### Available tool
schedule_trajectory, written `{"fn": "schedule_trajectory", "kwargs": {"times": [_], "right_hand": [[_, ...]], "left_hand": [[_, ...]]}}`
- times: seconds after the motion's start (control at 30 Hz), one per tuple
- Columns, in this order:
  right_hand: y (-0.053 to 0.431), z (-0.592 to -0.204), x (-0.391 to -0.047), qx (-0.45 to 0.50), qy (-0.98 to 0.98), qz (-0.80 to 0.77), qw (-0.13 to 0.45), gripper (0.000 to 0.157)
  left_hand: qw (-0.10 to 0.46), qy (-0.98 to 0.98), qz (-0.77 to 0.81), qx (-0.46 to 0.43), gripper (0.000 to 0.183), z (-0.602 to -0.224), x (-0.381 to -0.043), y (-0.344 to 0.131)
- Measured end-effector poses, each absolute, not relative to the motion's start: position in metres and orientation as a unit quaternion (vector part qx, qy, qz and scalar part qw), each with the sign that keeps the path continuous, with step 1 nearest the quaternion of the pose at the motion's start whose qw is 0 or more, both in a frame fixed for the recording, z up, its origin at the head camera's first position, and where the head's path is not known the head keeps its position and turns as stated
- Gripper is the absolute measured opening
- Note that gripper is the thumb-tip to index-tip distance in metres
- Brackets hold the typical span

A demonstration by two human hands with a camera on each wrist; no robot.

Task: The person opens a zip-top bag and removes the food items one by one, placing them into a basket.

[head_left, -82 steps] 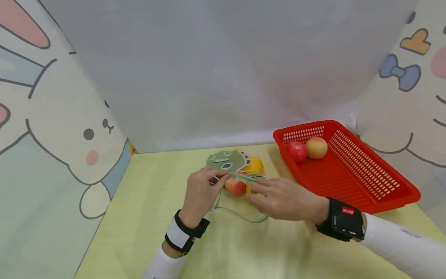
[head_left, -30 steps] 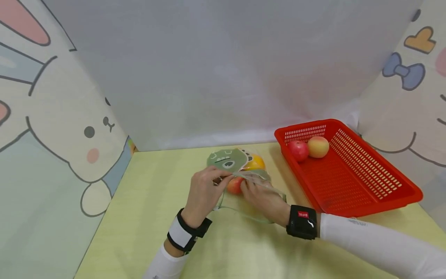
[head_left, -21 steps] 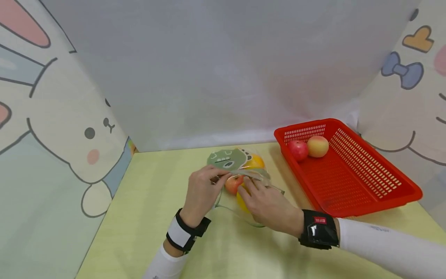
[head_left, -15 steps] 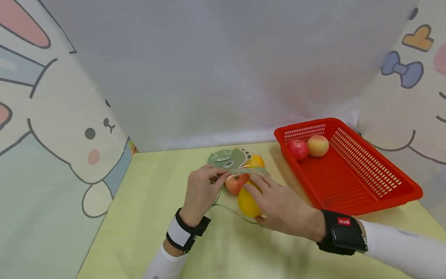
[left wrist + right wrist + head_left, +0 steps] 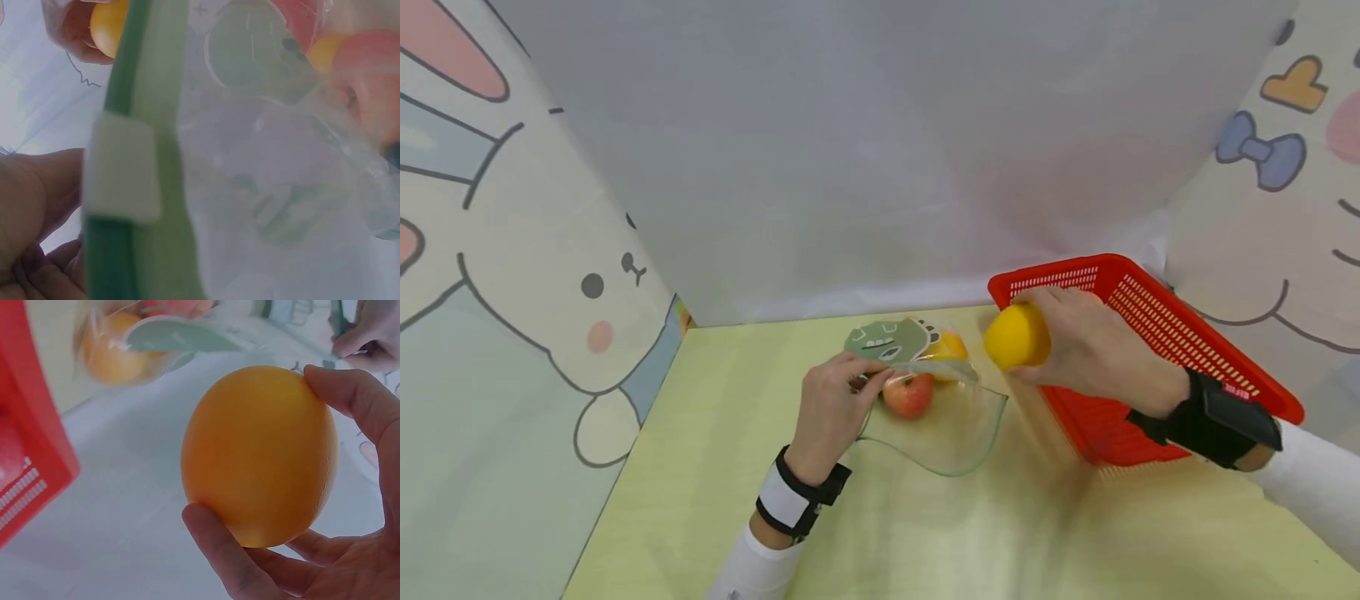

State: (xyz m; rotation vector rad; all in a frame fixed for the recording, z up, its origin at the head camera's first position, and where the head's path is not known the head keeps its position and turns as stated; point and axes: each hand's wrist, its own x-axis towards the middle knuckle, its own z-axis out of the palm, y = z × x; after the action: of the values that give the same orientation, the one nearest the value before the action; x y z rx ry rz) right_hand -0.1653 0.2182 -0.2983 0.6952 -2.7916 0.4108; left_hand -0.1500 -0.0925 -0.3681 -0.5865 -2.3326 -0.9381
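Note:
A clear slider zip bag point(image 5: 958, 437) with green edging and a green dinosaur print lies on the table. My left hand point(image 5: 835, 412) pinches its upper film near the mouth, holding it raised. In the left wrist view a white slider point(image 5: 122, 169) sits on the green zip strip point(image 5: 165, 250). A red apple point(image 5: 908, 395) and a yellow fruit point(image 5: 946, 343) show through the film. My right hand point(image 5: 1086, 346) grips a smooth, slightly oval yellow-orange fruit point(image 5: 259, 456), thumb on one side and fingers on the other. It is above the table, overlapping the basket's near-left rim in the head view.
A red slotted plastic basket point(image 5: 1213, 408) stands at the right of the pale yellow table point(image 5: 715, 467). The right hand mostly hides the fruit in it; a red one point(image 5: 9, 450) shows in the right wrist view. A grey-white backdrop point(image 5: 850, 208) rises behind.
My right hand has reached into the bag, closed round the yellow-orange fruit, drawn it out, and carried it right and up towards the basket. The left hand has stayed on the bag's edge.

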Motion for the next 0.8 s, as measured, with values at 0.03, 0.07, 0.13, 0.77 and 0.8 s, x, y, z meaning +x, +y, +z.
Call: {"fn": "schedule_trajectory", "kwargs": {"times": [0.03, 0.07, 0.13, 0.77, 0.8], "right_hand": [[0.225, -0.299, -0.174, 0.222, -0.959, 0.138, 0.111, 0.077], [0.231, -0.301, -0.183, 0.206, -0.964, 0.135, 0.101, 0.076], [0.243, -0.304, -0.200, 0.169, -0.974, 0.131, 0.073, 0.077], [0.286, -0.382, -0.274, 0.091, -0.989, 0.094, -0.071, 0.049], [0.285, -0.383, -0.274, 0.096, -0.989, 0.083, -0.071, 0.047]], "left_hand": [[0.276, -0.868, -0.350, -0.218, 0.008, -0.368, -0.150, -0.092], [0.275, -0.868, -0.350, -0.218, 0.008, -0.368, -0.151, -0.093], [0.274, -0.868, -0.352, -0.218, 0.007, -0.368, -0.151, -0.093], [0.276, -0.865, -0.354, -0.225, 0.006, -0.368, -0.152, -0.094], [0.277, -0.865, -0.353, -0.225, 0.006, -0.369, -0.152, -0.094]]}}
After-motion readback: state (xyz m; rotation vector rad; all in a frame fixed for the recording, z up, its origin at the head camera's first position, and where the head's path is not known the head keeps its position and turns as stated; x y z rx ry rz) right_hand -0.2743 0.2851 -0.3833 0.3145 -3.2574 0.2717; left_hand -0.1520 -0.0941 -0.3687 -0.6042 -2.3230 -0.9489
